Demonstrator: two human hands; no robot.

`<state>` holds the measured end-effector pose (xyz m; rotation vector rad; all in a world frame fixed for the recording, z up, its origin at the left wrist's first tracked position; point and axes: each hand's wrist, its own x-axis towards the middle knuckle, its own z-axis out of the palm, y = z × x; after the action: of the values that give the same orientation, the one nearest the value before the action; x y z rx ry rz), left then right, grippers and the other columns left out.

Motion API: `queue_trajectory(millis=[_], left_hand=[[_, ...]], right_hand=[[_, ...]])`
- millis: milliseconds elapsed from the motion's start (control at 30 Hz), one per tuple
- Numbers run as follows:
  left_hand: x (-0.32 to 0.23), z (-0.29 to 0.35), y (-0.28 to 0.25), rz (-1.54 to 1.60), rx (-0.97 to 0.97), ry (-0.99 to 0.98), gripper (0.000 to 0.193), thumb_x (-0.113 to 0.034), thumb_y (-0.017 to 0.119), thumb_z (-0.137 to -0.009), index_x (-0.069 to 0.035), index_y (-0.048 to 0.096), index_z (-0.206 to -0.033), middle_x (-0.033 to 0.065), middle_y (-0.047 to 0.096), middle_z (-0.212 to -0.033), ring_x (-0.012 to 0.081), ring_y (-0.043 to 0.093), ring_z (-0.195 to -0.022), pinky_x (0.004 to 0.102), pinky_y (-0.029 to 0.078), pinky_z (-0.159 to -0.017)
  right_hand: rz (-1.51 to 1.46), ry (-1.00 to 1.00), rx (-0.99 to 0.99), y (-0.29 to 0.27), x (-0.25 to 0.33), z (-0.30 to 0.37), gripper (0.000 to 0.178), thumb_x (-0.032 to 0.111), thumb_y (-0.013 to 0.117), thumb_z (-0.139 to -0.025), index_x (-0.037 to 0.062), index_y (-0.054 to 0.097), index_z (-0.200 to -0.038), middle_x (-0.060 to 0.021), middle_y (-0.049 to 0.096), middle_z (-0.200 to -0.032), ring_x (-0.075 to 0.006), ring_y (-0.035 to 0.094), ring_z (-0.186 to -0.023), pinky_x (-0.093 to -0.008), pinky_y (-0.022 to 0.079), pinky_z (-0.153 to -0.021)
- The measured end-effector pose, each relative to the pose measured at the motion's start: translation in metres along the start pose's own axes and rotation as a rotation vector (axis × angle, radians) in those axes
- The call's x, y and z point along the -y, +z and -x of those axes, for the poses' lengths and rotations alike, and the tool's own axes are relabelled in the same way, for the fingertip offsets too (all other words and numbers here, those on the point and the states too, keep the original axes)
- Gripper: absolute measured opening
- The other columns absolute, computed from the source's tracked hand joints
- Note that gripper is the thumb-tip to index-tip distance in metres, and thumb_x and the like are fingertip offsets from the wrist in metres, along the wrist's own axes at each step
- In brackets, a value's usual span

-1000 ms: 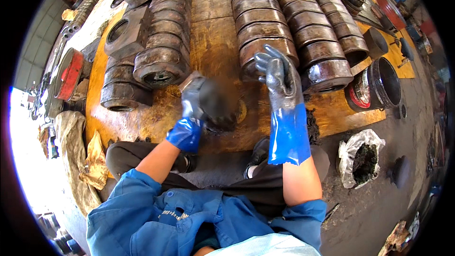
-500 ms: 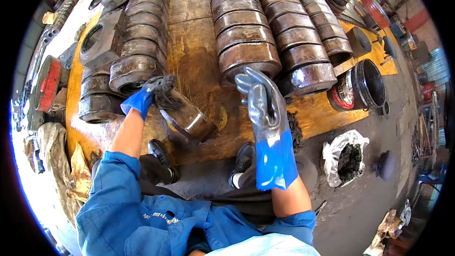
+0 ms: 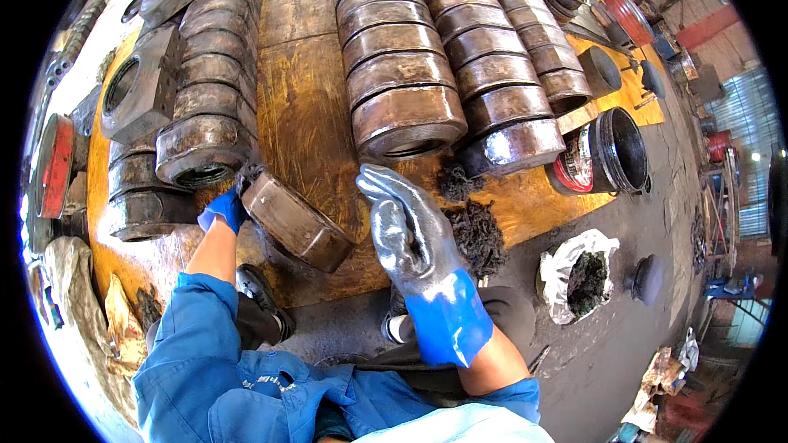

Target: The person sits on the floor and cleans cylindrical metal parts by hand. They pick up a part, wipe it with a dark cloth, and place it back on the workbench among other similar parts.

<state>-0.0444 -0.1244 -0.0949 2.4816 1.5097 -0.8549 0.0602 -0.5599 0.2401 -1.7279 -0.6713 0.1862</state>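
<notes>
Watching from the side: left hand (image 3: pixel 226 207) is at the ring's left end, fingers mostly hidden; can't tell how far closed. Dark wad (image 3: pixel 248 175) right by it.

Ring (image 3: pixel 300 221) is over the board's (image 3: pixel 304 74) near side, skewed, left end farther from the person. Can't tell if it sits flat. Thick-walled, looks like metal: I'd call it heavy, rigid, not fragile. Wet sheen, so likely slick, and round enough to roll. I'd take it two-handed, one palm at each end, fingers hooked under the rim; wouldn't trust a pinch on the curved wall.

Right hand (image 3: pixel 410 226) is empty, fingers together, lightly cupped, just beside the ring's right end, not visibly touching.

Counts:
- 1 red-faced tin (image 3: pixel 59 162), off the board's left edge
- 2 blocks (image 3: pixel 160 86) with bores, board's left side
- 1 long row (image 3: pixel 201 148) of similar rings, board's left half, plus at least 2 outboard of it
- 1 loose ring, near side
- 3 rows (image 3: pixel 406 119), board's right half; far ends run out of view, so no clean total
- 2 fibre clumps (image 3: pixel 478 238), board's near right
- 1 bucket (image 3: pixel 602 156) on its side, board's right corner
- 1 white bag (image 3: pixel 556 283), floor off the board's near right edge, dark stuff inside
</notes>
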Motion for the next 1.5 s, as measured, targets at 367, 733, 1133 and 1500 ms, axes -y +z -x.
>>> queue_trajectory(millis=[367, 733, 1133, 1500], left_hand=[[-0.027, 0.112, -0.017, 0.124, 0.113, 0.238, 0.055, -0.027, 0.078, -0.092, -0.002, 0.060, -0.138, 0.0178, 0.072, -0.118, 0.0292, 0.071, -0.099, 0.0435, 0.063, -0.075], [0.002, 0.205, -0.066, 0.353, 0.175, 0.245, 0.061, -0.032, 0.081, -0.089, -0.002, 0.060, -0.138, 0.0206, 0.071, -0.117, 0.0320, 0.071, -0.099, 0.0464, 0.063, -0.071], [0.005, 0.243, -0.016, 0.193, 0.209, 0.381, 0.067, -0.039, 0.073, -0.091, -0.006, 0.051, -0.144, 0.0195, 0.060, -0.128, 0.0322, 0.060, -0.111, 0.0460, 0.054, -0.081], [-0.014, 0.253, 0.035, -0.020, 0.232, 0.556, 0.072, -0.047, 0.063, -0.094, -0.011, 0.039, -0.151, 0.0173, 0.047, -0.141, 0.0315, 0.045, -0.125, 0.0446, 0.042, -0.096]], right_hand=[[-0.061, -0.157, -0.139, -0.007, -0.015, 0.012, 0.030, 0.010, 0.060, -0.104, -0.0013, 0.065, -0.132, -0.0101, 0.072, -0.119, -0.0136, 0.065, -0.108, -0.0280, 0.051, -0.098], [-0.192, -0.176, -0.111, 0.005, -0.015, 0.018, 0.034, 0.003, 0.063, -0.100, 0.0005, 0.065, -0.134, -0.0058, 0.071, -0.115, -0.0084, 0.065, -0.099, -0.0221, 0.052, -0.089], [-0.114, -0.101, -0.072, 0.003, 0.000, 0.024, 0.035, 0.022, 0.063, -0.101, 0.0012, 0.067, -0.130, -0.0174, 0.072, -0.122, -0.0242, 0.070, -0.111, -0.0343, 0.054, -0.098], [0.043, -0.214, -0.112, 0.007, -0.004, 0.023, 0.033, 0.019, 0.063, -0.098, 0.0032, 0.069, -0.127, -0.0219, 0.072, -0.118, -0.0354, 0.072, -0.107, -0.0414, 0.056, -0.094]])
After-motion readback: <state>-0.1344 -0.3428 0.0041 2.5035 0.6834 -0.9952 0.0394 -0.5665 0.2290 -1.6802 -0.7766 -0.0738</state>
